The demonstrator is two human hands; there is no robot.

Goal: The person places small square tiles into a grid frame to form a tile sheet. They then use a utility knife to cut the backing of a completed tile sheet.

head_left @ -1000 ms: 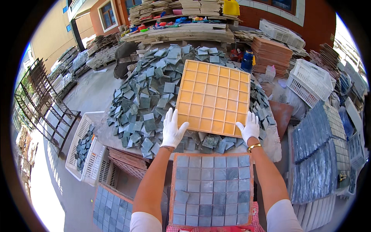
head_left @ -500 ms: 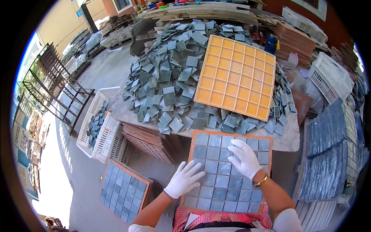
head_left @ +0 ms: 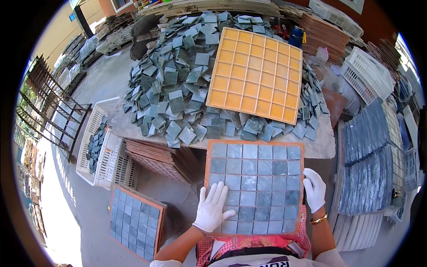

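A square orange-brown tray (head_left: 206, 171) in front of me holds rows of blue-grey stone tiles (head_left: 249, 183). My left hand (head_left: 212, 207), in a white glove, lies flat over the tray's left edge and the nearby tiles, fingers stretched out and pointing away. By the right rim is my right hand (head_left: 315, 189), also gloved, its fingers slightly curved and apart, with no tile visible in it. Whether its fingertips touch the rim, I cannot tell. Beyond the tray, a yellow grid mould (head_left: 255, 73) with square cells leans on a large heap of loose stone tiles (head_left: 167, 78).
The heap lies on a worktable (head_left: 321, 150). Lower left stands another tile-filled tray (head_left: 133, 219). A white crate (head_left: 104, 162) holds tile pieces, beside stacked brown boards (head_left: 153, 160). Bundled tile sheets (head_left: 365, 178) stand at right, and a metal rack (head_left: 55, 115) at far left.
My right hand has moved from above the tiles to outside the tray's right edge. My left hand rests further onto the tray, its fingers now pointing away. The whole view has shifted slightly.
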